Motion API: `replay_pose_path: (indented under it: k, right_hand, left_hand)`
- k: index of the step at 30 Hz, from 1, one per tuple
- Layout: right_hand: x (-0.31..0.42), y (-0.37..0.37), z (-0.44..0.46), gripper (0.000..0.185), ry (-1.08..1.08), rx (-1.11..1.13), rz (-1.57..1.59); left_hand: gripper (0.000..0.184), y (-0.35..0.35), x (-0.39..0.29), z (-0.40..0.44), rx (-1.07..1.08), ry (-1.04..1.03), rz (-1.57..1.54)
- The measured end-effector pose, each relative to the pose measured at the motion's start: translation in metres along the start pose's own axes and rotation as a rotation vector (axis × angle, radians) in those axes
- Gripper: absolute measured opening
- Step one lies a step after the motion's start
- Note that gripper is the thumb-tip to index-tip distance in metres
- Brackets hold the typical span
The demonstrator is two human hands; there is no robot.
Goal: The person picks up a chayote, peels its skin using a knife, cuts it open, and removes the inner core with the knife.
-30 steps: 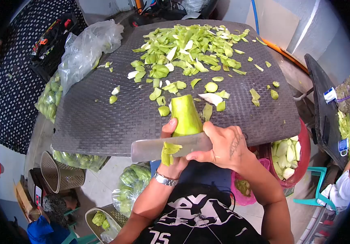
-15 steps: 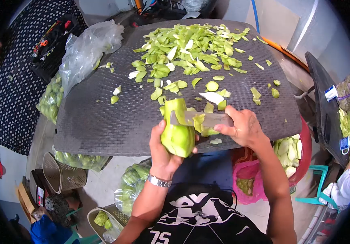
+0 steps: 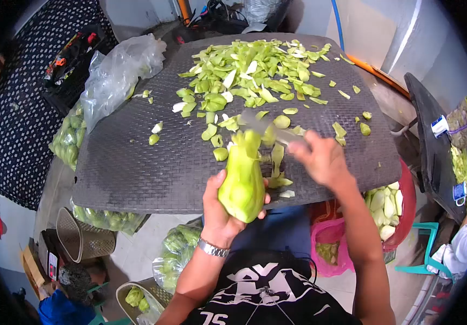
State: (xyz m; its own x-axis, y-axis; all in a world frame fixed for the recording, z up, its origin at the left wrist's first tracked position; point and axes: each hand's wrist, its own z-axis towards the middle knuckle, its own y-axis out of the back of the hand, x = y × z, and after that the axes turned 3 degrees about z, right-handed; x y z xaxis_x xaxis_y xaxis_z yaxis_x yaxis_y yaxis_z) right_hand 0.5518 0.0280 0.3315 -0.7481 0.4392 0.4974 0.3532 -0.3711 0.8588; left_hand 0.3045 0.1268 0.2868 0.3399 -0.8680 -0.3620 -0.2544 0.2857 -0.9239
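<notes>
A pale green chayote [image 3: 241, 184], largely peeled, rests upright in my left hand [image 3: 218, 214], whose fingers wrap round its lower part. A strip of peel stands up at its top end. My right hand [image 3: 324, 161] is closed round the handle of a knife [image 3: 283, 135]. The knife's blade is smeared by motion and lies just beyond the chayote's top; whether it touches I cannot tell. Loose peelings [image 3: 277, 157] lie on the dark woven-pattern table [image 3: 146, 168] beside the chayote, and a big heap of peelings [image 3: 255, 70] covers the table's far part.
A clear plastic bag [image 3: 117, 73] lies on the table's left edge. Below stand bags of chayotes [image 3: 176, 252], a beige basket [image 3: 84, 233], a pink bag [image 3: 331, 246] and a red tub [image 3: 407, 189] with peeled pieces. Other people sit at lower left [image 3: 65, 306] and right [image 3: 458, 246].
The knife has swung from across the chayote's side to beyond its top, moving away from me. My left hand and the chayote have come slightly nearer my body.
</notes>
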Motion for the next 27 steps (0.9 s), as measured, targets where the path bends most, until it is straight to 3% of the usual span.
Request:
replay_pose_path:
  k: [2, 4, 7, 9, 11, 12, 13, 18, 27]
  right_hand:
    - [-0.019, 0.011, 0.008, 0.077, -0.237, 0.0, 0.037]
    - [-0.028, 0.025, 0.018, 0.079, -0.363, 0.054, 0.18]
    - [-0.003, 0.032, 0.0, 0.079, -0.338, 0.096, 0.109]
    - [0.026, 0.027, -0.027, 0.07, -0.214, 0.097, 0.199]
    - [0.051, 0.018, -0.062, 0.057, 0.089, 0.121, 0.305]
    - [0.059, 0.011, -0.076, 0.057, 0.235, 0.11, 0.342]
    - [0.064, -0.001, -0.085, 0.064, 0.356, 0.007, 0.232]
    - [0.076, -0.018, -0.097, 0.078, 0.401, -0.033, 0.038]
    - [0.058, -0.023, -0.083, 0.075, 0.397, -0.088, 0.102]
  left_hand:
    - [0.074, -0.007, 0.0, -0.011, 0.037, -0.008, -0.05]
    - [0.075, -0.018, -0.004, -0.005, -0.096, -0.048, 0.013]
    - [0.073, -0.018, -0.005, 0.0, -0.198, -0.099, 0.133]
    - [0.07, -0.017, -0.006, 0.005, -0.202, -0.134, 0.208]
    - [0.067, -0.017, -0.005, 0.01, -0.189, -0.163, 0.267]
    - [0.065, -0.022, 0.002, 0.016, -0.295, -0.228, 0.163]
    - [0.061, -0.024, -0.002, 0.013, -0.243, -0.124, 0.131]
    - [0.064, -0.02, 0.003, 0.015, -0.261, -0.168, 0.218]
    - [0.065, -0.021, 0.008, 0.011, -0.248, -0.265, 0.203]
